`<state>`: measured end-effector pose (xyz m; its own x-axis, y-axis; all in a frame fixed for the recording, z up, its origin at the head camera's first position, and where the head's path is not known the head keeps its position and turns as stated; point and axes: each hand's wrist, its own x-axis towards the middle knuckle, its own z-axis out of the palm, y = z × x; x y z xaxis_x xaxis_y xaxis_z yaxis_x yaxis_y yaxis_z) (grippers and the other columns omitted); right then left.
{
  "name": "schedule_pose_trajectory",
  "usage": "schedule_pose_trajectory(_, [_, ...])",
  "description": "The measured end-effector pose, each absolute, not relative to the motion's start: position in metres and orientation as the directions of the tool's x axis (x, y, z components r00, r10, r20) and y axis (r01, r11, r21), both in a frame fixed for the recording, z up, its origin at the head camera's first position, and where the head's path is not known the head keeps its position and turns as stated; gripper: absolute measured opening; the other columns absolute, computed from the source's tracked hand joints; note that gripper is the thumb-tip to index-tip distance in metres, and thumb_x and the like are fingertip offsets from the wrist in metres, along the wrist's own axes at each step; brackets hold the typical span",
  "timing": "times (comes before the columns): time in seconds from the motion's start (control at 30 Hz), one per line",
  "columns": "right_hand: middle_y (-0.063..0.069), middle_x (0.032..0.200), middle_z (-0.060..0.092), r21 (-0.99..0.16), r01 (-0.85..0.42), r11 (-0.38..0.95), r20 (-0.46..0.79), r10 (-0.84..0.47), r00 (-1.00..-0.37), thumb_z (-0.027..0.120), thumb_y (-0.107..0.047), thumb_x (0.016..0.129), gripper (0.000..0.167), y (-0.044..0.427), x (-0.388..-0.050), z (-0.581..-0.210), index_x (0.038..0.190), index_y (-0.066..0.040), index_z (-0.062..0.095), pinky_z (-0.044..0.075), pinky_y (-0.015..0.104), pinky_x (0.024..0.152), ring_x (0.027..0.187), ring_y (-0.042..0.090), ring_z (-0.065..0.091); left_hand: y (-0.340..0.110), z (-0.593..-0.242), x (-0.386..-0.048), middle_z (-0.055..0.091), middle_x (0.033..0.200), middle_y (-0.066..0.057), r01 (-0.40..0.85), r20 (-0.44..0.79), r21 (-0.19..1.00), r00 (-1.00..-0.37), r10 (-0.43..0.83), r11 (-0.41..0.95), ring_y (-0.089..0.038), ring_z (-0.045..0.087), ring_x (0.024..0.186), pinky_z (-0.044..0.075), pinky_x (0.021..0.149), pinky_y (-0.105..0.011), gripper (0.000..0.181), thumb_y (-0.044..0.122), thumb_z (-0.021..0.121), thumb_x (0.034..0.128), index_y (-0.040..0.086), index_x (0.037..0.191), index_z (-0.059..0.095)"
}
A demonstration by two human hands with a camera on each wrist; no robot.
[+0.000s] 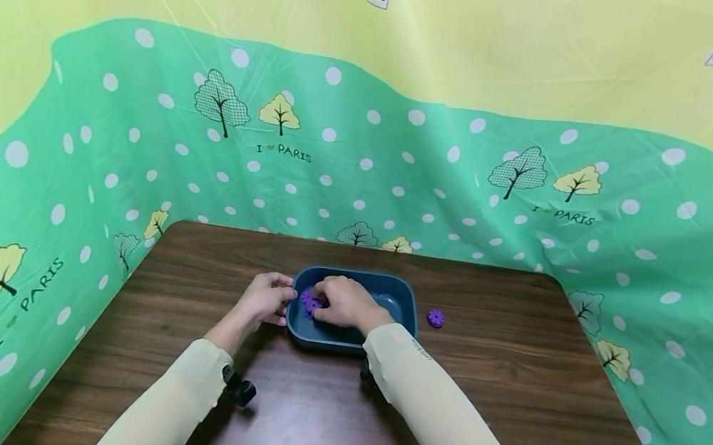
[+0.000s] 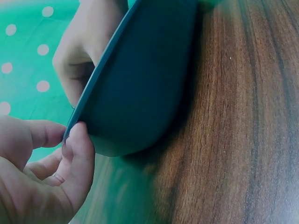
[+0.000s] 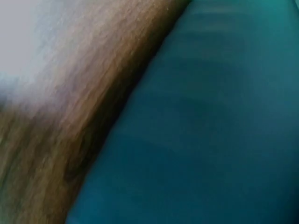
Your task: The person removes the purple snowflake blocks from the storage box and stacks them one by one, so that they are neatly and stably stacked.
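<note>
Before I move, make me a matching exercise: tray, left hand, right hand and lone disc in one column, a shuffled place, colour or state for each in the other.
1. tray
2. left hand
3. right hand
4. lone disc

A. reaching into the tray
B. lying on the table, right of the tray
C. dark blue
D. pinching the tray's rim

Pairs: 1-C, 2-D, 3-A, 4-B

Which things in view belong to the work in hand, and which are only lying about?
Job in hand:
blue tray, rim pinched by left fingers
purple pieces inside, at right fingers
purple disc outside, probably: it looks similar

Just around:
wooden table
patterned cloth
</note>
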<state>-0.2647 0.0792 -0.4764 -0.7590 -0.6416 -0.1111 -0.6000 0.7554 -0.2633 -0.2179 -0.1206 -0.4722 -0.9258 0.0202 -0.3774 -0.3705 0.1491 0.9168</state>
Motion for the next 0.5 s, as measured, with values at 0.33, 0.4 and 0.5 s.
schedule_pose_trajectory(0.33, [-0.003,0.114,0.069,-0.322,-0.549,0.772,-0.088,-0.601,-0.794,0.075,-0.040,0.094,0.037,0.103,-0.260,-0.471,0.125,-0.020,0.072,0.057,0.035,0.091,0.095,0.012,0.061,-0.120,-0.473,-0.217,0.059,0.094,-0.013,-0.363,-0.369,0.922,-0.929,0.023,0.133,-0.016,0.056,0.063,0.058,0.052,-0.029,0.033,0.007,0.062,0.1003,0.002,0.133,0.058])
schedule_pose_trajectory(0.4, [-0.004,0.114,0.068,-0.330,-0.541,0.773,-0.084,-0.595,-0.799,0.075,-0.040,0.094,0.036,0.109,-0.259,-0.469,0.124,-0.021,0.072,0.057,0.034,0.089,0.094,0.012,0.060,-0.120,-0.473,-0.217,0.059,0.093,-0.013,-0.361,-0.367,0.923,-0.930,0.022,0.134,-0.016,0.056,0.063,0.058,0.052,-0.029,0.033,0.006,0.061,0.1003,0.002,0.133,0.058])
schedule_pose_trajectory(0.5, [-0.006,0.112,0.068,-0.343,-0.539,0.769,-0.064,-0.592,-0.804,0.075,-0.039,0.094,0.034,0.119,-0.257,-0.464,0.122,-0.021,0.073,0.056,0.031,0.082,0.089,0.011,0.060,-0.120,-0.473,-0.218,0.059,0.094,-0.013,-0.359,-0.365,0.923,-0.931,0.022,0.137,-0.016,0.056,0.063,0.058,0.052,-0.030,0.033,0.006,0.062,0.1004,0.002,0.133,0.058])
